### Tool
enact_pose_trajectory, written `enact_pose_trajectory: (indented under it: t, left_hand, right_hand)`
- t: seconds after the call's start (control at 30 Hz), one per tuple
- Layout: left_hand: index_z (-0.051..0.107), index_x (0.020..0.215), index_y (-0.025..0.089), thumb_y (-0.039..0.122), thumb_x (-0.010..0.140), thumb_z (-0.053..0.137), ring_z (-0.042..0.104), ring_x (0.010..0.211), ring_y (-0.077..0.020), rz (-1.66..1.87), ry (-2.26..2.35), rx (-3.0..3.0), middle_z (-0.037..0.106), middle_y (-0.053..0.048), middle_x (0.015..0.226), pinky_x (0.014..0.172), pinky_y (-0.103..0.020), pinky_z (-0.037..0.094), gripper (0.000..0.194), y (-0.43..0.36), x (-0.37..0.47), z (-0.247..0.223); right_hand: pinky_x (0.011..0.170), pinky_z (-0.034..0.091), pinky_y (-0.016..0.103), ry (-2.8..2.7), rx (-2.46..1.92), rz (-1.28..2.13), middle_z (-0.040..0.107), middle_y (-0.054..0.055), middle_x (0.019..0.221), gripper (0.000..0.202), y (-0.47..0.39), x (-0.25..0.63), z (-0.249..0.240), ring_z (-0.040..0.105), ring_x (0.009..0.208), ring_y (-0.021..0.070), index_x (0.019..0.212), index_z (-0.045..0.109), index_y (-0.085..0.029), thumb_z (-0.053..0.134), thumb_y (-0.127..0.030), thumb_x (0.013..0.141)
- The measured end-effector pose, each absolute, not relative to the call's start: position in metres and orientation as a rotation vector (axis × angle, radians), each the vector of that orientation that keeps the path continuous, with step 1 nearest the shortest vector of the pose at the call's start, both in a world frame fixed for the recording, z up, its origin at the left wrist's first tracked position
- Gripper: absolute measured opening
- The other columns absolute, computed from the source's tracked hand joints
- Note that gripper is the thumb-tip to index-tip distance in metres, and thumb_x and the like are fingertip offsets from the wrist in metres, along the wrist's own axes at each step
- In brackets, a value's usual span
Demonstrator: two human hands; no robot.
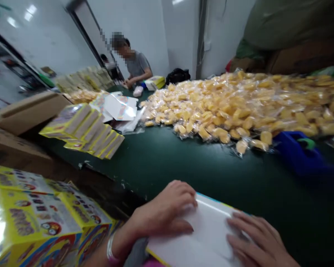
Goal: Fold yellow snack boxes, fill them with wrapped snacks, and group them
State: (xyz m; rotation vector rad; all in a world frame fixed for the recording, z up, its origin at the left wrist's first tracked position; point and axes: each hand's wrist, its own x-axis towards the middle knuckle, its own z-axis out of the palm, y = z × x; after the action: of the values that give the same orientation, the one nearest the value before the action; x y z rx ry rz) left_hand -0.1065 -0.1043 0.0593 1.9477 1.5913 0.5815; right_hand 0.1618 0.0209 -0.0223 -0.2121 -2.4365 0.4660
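A flat white carton sheet [208,237] with a yellow and blue edge lies on the dark green table [167,159] right in front of me. My left hand [164,213] rests palm down on the sheet's left part, fingers curled over its top edge. Flat on the sheet's right part is my right hand [256,241], fingers spread and pointing left. Neither hand grips anything. A silver bracelet [110,250] sits on my left wrist.
A big heap of yellow pieces in clear wrappers [239,104] fills the table's far right. A blue tape dispenser [300,152] stands beside it. Yellow printed boxes are stacked at near left [39,218] and mid left [86,131]. A person in grey [136,66] works at the far end.
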Motion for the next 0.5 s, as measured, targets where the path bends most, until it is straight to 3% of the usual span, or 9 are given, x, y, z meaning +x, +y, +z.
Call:
enact_pose_trajectory:
  t: [0.07,0.13,0.2,0.27,0.37,0.5]
  left_hand:
    - [0.053,0.134,0.017,0.036,0.083,0.072,0.041,0.139,-0.0334,0.429,1.682,1.951,0.051,-0.020,0.146,0.114,-0.052,0.032,0.057,-0.103,-0.105,0.061]
    - [0.051,0.139,0.020,0.035,0.087,0.066,0.041,0.139,-0.0334,0.286,1.732,1.933,0.049,-0.017,0.149,0.113,-0.052,0.032,0.057,-0.096,-0.108,0.057]
    - [0.053,0.137,0.023,0.037,0.087,0.066,0.048,0.133,-0.0316,0.220,1.743,1.939,0.055,-0.012,0.144,0.109,-0.048,0.036,0.054,-0.087,-0.110,0.050]
    - [0.055,0.134,0.026,0.039,0.084,0.068,0.054,0.124,-0.0312,0.194,1.782,1.973,0.061,-0.009,0.136,0.103,-0.045,0.040,0.053,-0.080,-0.109,0.043]
    - [0.057,0.134,0.025,0.036,0.080,0.069,0.056,0.118,-0.0344,0.151,1.894,2.038,0.064,-0.010,0.131,0.097,-0.048,0.040,0.056,-0.079,-0.102,0.037]
    - [0.055,0.138,0.024,0.039,0.085,0.062,0.055,0.120,-0.0358,0.244,1.833,2.063,0.063,-0.012,0.133,0.100,-0.051,0.040,0.055,-0.086,-0.106,0.032]
  right_hand:
    - [0.096,0.046,0.044,-2.514,-0.343,0.562,0.065,0.011,0.127,0.020,0.025,0.158,0.009,0.060,0.118,0.0298,0.109,0.067,-0.025,0.063,-0.026,0.090]
    - [0.102,0.043,0.052,-2.752,-0.499,0.726,0.056,0.019,0.138,0.051,0.037,0.143,0.034,0.054,0.125,0.0354,0.130,0.057,-0.017,0.071,-0.035,0.084]
    - [0.101,0.046,0.050,-3.019,-0.487,1.059,0.055,0.018,0.141,0.073,0.051,0.123,0.046,0.056,0.124,0.0344,0.141,0.048,-0.018,0.077,-0.043,0.079]
    - [0.094,0.050,0.047,-3.153,-0.521,1.183,0.058,0.016,0.135,0.074,0.059,0.105,0.049,0.059,0.118,0.0337,0.139,0.047,-0.018,0.079,-0.041,0.077]
    - [0.086,0.051,0.047,-3.298,-0.573,1.008,0.062,0.016,0.124,0.074,0.057,0.089,0.051,0.062,0.108,0.0350,0.137,0.047,-0.016,0.082,-0.031,0.074]
    - [0.086,0.050,0.045,-3.281,-0.477,1.055,0.061,0.016,0.125,0.076,0.056,0.089,0.054,0.062,0.106,0.0334,0.139,0.045,-0.017,0.083,-0.031,0.074]
